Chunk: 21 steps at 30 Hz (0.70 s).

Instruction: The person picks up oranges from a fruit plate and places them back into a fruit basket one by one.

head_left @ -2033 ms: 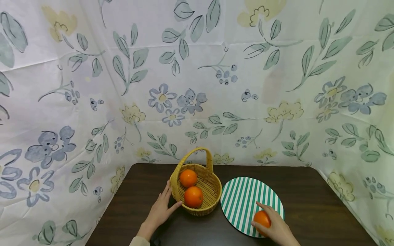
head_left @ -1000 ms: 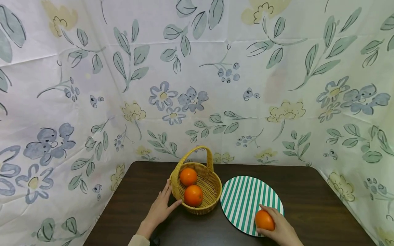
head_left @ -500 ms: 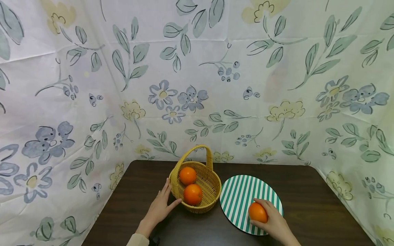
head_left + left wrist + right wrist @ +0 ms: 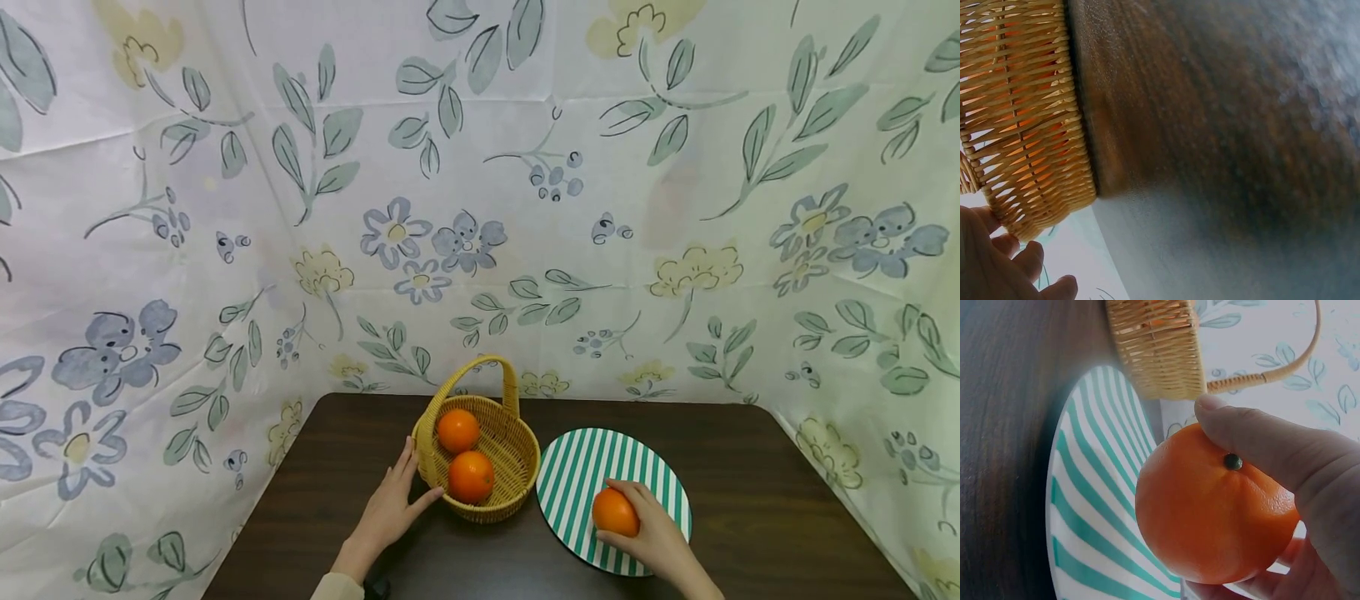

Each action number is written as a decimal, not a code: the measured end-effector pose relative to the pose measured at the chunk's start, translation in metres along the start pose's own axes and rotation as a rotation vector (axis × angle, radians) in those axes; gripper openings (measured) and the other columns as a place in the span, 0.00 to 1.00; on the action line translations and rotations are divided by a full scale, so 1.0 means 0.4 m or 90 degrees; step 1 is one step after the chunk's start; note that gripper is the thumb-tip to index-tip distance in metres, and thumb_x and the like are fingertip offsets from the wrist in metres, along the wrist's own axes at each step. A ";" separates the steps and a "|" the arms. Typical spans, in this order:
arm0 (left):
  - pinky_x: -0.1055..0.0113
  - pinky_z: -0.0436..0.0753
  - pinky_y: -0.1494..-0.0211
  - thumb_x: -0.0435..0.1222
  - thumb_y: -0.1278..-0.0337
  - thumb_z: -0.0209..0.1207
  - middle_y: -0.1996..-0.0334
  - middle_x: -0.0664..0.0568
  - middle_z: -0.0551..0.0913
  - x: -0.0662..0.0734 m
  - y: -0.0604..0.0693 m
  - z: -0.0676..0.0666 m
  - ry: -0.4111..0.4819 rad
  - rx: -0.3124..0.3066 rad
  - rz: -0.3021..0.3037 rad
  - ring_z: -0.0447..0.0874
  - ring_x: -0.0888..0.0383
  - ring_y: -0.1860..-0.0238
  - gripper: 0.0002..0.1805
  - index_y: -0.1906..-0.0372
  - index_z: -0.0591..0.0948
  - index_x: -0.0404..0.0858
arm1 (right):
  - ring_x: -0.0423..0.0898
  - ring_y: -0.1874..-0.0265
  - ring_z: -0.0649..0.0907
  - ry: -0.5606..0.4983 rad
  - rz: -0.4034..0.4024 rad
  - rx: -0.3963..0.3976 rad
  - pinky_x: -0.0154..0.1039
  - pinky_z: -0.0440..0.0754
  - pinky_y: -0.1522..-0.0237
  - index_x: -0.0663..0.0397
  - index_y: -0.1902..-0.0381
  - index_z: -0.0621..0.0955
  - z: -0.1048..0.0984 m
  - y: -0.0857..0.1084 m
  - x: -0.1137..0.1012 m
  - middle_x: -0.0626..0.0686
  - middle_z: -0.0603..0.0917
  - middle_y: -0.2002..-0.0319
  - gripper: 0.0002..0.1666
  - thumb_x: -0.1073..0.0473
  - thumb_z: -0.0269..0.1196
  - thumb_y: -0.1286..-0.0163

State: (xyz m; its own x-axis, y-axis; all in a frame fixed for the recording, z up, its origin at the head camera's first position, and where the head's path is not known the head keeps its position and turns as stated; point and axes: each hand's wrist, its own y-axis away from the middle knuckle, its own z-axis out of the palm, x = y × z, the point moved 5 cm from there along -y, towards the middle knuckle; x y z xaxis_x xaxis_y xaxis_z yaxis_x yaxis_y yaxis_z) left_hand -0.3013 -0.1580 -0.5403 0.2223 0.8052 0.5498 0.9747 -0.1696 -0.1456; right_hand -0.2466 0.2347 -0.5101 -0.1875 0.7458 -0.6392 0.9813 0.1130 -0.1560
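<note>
My right hand [image 4: 654, 533] grips an orange [image 4: 615, 512] over the round green-and-white striped board [image 4: 572, 479]. In the right wrist view the thumb [image 4: 1260, 440] lies across the orange near its green stem end, with fingers beneath; any gap to the board is hard to judge. My left hand [image 4: 388, 508] rests against the left side of a yellow wicker basket [image 4: 513, 454], its fingers and thumb spread along the wall. Two oranges sit inside the basket, one orange [image 4: 459, 431] behind the other orange [image 4: 471, 477]. In the left wrist view the fingertips [image 4: 1032, 253] touch the wicker.
The basket's tall arched handle [image 4: 480, 363] rises above its rim. All stands on a dark brown wooden table [image 4: 735, 475]. A floral cloth [image 4: 480, 208] hangs behind the table and along both sides.
My right hand has closed around the orange on the board and carried it leftward, toward the basket. The left hand and the basket have stayed in place.
</note>
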 end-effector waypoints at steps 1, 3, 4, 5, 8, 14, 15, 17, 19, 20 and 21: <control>0.42 0.54 0.31 0.62 0.46 0.52 0.26 0.57 0.37 0.000 0.001 0.000 0.000 0.000 0.000 0.57 0.41 0.32 0.47 0.26 0.49 0.48 | 0.45 0.62 0.78 0.000 -0.006 0.005 0.39 0.79 0.67 0.43 0.40 0.73 0.001 0.000 -0.001 0.54 0.74 0.48 0.42 0.44 0.74 0.55; 0.43 0.54 0.31 0.62 0.46 0.52 0.26 0.57 0.37 0.000 0.001 0.001 0.000 0.000 0.000 0.57 0.41 0.32 0.47 0.26 0.49 0.48 | 0.45 0.61 0.78 -0.004 -0.016 0.013 0.38 0.79 0.67 0.43 0.40 0.73 0.004 -0.002 -0.005 0.53 0.75 0.48 0.42 0.44 0.74 0.55; 0.42 0.54 0.31 0.62 0.46 0.52 0.26 0.57 0.37 -0.001 0.002 0.001 0.000 0.001 -0.002 0.57 0.40 0.32 0.47 0.26 0.49 0.48 | 0.45 0.61 0.79 -0.004 -0.020 0.017 0.38 0.79 0.67 0.42 0.41 0.73 0.005 -0.003 -0.007 0.53 0.75 0.48 0.42 0.44 0.74 0.56; 0.42 0.54 0.32 0.62 0.46 0.53 0.26 0.55 0.38 0.000 0.003 0.001 0.002 0.003 0.002 0.58 0.39 0.32 0.47 0.26 0.49 0.48 | 0.45 0.62 0.79 -0.007 -0.021 0.018 0.38 0.79 0.68 0.42 0.40 0.73 0.006 -0.004 -0.009 0.53 0.75 0.49 0.42 0.44 0.74 0.56; 0.42 0.54 0.31 0.62 0.46 0.53 0.26 0.55 0.38 0.000 0.002 0.001 0.001 -0.002 -0.002 0.58 0.40 0.32 0.47 0.26 0.49 0.48 | 0.44 0.63 0.78 -0.015 -0.016 0.013 0.37 0.78 0.68 0.41 0.41 0.73 0.012 -0.010 -0.015 0.52 0.75 0.49 0.42 0.44 0.74 0.55; 0.42 0.54 0.32 0.63 0.46 0.52 0.26 0.57 0.37 0.000 -0.002 0.003 -0.002 0.001 -0.002 0.57 0.40 0.32 0.47 0.26 0.48 0.49 | 0.43 0.63 0.78 -0.016 -0.022 0.012 0.37 0.78 0.68 0.40 0.40 0.73 0.025 -0.030 -0.036 0.50 0.75 0.49 0.42 0.42 0.73 0.55; 0.41 0.54 0.32 0.63 0.46 0.52 0.26 0.57 0.37 0.000 -0.002 0.003 -0.003 0.002 -0.001 0.57 0.40 0.32 0.47 0.26 0.48 0.49 | 0.44 0.63 0.78 -0.018 -0.027 0.014 0.38 0.78 0.68 0.40 0.40 0.73 0.027 -0.033 -0.041 0.50 0.75 0.50 0.42 0.42 0.73 0.54; 0.42 0.54 0.31 0.63 0.46 0.52 0.26 0.57 0.37 0.000 -0.002 0.003 -0.003 0.004 0.002 0.56 0.41 0.31 0.47 0.26 0.49 0.48 | 0.44 0.63 0.78 -0.023 -0.031 0.016 0.38 0.78 0.68 0.39 0.40 0.73 0.030 -0.036 -0.051 0.49 0.75 0.50 0.41 0.43 0.73 0.54; 0.42 0.54 0.31 0.63 0.47 0.52 0.26 0.58 0.37 0.000 -0.001 0.004 -0.002 0.001 -0.001 0.56 0.41 0.31 0.48 0.26 0.48 0.49 | 0.44 0.63 0.78 -0.027 -0.037 0.017 0.38 0.78 0.68 0.39 0.41 0.73 0.034 -0.038 -0.060 0.49 0.76 0.51 0.41 0.44 0.74 0.54; 0.42 0.54 0.31 0.63 0.47 0.52 0.26 0.58 0.37 -0.001 0.000 0.004 -0.002 0.001 -0.001 0.56 0.41 0.31 0.48 0.26 0.49 0.48 | 0.43 0.63 0.78 -0.027 -0.039 0.016 0.37 0.78 0.69 0.39 0.41 0.73 0.035 -0.039 -0.064 0.49 0.76 0.51 0.41 0.44 0.73 0.54; 0.42 0.54 0.31 0.63 0.47 0.52 0.26 0.58 0.37 -0.002 0.001 0.004 -0.001 -0.001 -0.003 0.55 0.41 0.31 0.48 0.26 0.49 0.49 | 0.43 0.63 0.78 -0.024 -0.039 0.016 0.37 0.78 0.69 0.38 0.41 0.73 0.037 -0.041 -0.066 0.48 0.75 0.51 0.41 0.43 0.73 0.54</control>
State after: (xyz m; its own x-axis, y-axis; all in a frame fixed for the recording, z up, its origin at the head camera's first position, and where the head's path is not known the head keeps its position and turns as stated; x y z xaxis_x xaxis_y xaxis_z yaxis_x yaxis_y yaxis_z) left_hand -0.3012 -0.1578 -0.5420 0.2179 0.8069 0.5490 0.9757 -0.1668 -0.1420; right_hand -0.2582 0.2035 -0.5017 -0.2490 0.7124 -0.6561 0.9666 0.1410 -0.2139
